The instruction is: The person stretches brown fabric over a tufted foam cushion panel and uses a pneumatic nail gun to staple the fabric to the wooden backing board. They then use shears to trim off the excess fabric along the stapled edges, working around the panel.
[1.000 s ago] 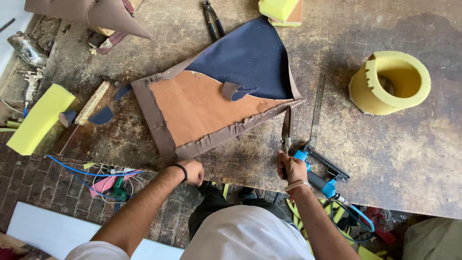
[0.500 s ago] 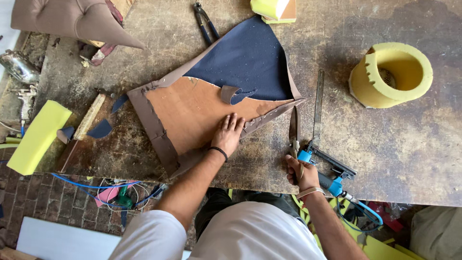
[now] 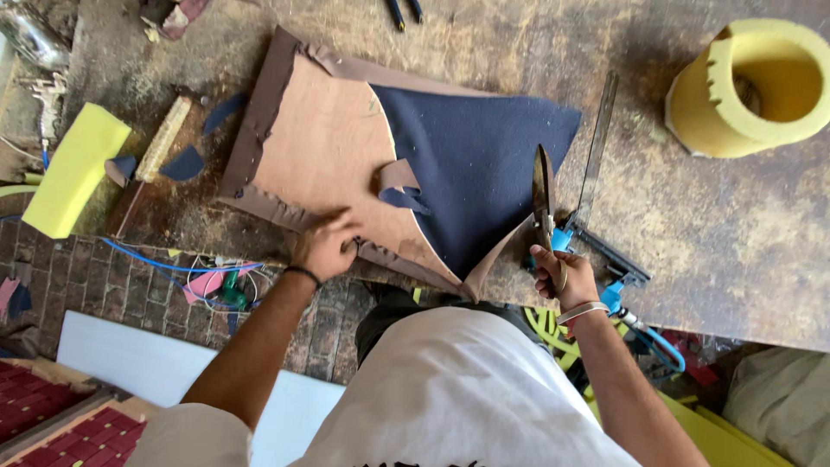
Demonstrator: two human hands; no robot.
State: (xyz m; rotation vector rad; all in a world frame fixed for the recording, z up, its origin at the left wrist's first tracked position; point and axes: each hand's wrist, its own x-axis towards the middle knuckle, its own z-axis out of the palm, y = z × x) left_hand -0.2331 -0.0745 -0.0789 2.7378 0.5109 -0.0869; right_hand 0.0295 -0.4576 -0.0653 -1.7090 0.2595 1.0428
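From the head camera: your left hand point(image 3: 324, 246) presses flat, fingers spread, on the near edge of the triangular tan board wrapped in brown and navy fabric point(image 3: 346, 156). Your right hand point(image 3: 558, 277), just right of the board's point, grips long metal shears point(image 3: 543, 195), blades pointing away, on the worn wooden workbench point(image 3: 709, 233).

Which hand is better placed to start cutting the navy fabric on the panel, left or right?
Right, probably. The right hand already grips the scissors, whose blades lie over the navy fabric. The left hand rests flat on the lower edge of the brown panel, so it suits steadying.
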